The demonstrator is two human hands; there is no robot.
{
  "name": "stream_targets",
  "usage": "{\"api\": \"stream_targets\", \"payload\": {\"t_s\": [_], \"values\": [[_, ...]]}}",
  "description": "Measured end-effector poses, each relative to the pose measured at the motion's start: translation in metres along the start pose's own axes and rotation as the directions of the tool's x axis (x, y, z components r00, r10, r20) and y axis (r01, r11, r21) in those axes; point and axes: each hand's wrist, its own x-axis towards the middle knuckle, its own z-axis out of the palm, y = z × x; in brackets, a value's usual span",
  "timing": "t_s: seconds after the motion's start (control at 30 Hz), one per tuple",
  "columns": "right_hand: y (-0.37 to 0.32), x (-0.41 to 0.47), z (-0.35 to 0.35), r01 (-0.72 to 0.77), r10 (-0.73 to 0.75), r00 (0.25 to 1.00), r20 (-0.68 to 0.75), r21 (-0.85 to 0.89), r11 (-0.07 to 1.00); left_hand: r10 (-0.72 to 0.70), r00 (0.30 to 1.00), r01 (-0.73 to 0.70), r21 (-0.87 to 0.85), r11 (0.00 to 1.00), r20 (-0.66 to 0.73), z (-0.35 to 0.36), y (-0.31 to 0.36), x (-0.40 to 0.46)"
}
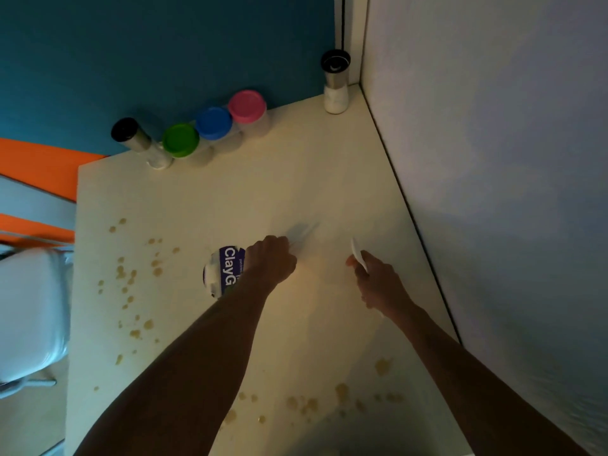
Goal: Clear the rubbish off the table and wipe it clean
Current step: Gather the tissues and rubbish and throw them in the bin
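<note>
Rubbish on the white table (329, 166) appears down to a few pieces: a round white tub (218, 271) with a purple "Clay" label sits mid-table, and a white plastic utensil (358, 255) is off to its right. A person leans over the surface with both arms out. The left hand (271, 263) is over the tub's right edge with fingers curled, and something pale and blurred juts from its far side; whether it grips that item or the tub cannot be told. The right hand (378, 284) has its fingers wrapped round the utensil, which points away toward the far edge.

Wiping looks not yet begun. Brown stains (131, 281) speckle the left side of the table, and more blotches (342, 390) run along the near edge between the arms. No cloth is visible.

At the far edge, against the teal wall (164, 44), stand a green-lid jar (181, 140), a blue-lid jar (214, 123) and a pink-lid jar (247, 106) in a row, touching or nearly so, with a black-capped grinder (139, 141) just left of them. A second grinder (335, 82) stands alone in the far right corner beside a pale wall (493, 159). A light-coloured chair (29, 307) sits off the table's left side.

By this view the clearing is under way and the cleaning is all still ahead.
</note>
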Motion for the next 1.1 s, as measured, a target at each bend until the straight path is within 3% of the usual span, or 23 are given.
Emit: {"api": "stream_targets", "payload": {"t_s": [0.07,0.23,0.4,0.6,0.7,0.83,1.0,1.1], "values": [[-0.005,-0.002,0.004,-0.038,0.034,0.998,0.05,0.07,0.997,-0.033,0.999,0.03,-0.081,0.996,-0.034,0.004,-0.005,-0.013],[-0.022,-0.013,0.026,0.004,-0.005,0.994,0.109,0.008,1.0,-0.165,0.977,0.119,-0.296,0.948,-0.133,0.015,-0.019,-0.06],[-0.046,-0.039,0.05,-0.009,0.002,0.983,0.183,0.035,0.999,-0.315,0.941,0.231,-0.444,0.866,-0.124,0.029,-0.043,-0.11],[-0.08,-0.085,0.095,-0.035,0.003,0.96,0.28,0.108,0.994,-0.414,0.89,0.231,-0.595,0.77,-0.191,0.057,-0.089,-0.169],[-0.1,-0.113,0.13,-0.019,-0.013,0.948,0.318,0.096,0.995,-0.445,0.864,0.236,-0.589,0.773,-0.238,0.068,-0.118,-0.206],[-0.127,-0.151,0.183,0.03,-0.051,0.929,0.367,0.064,0.998,-0.469,0.855,0.361,-0.393,0.846,-0.224,0.081,-0.16,-0.254],[-0.166,-0.192,0.255,0.084,-0.108,0.905,0.411,0.076,0.994,-0.477,0.851,0.312,-0.519,0.796,-0.219,0.108,-0.221,-0.308],[-0.195,-0.219,0.305,0.122,-0.154,0.884,0.442,0.099,0.988,-0.511,0.836,0.236,-0.712,0.661,-0.198,0.128,-0.269,-0.346]]}}
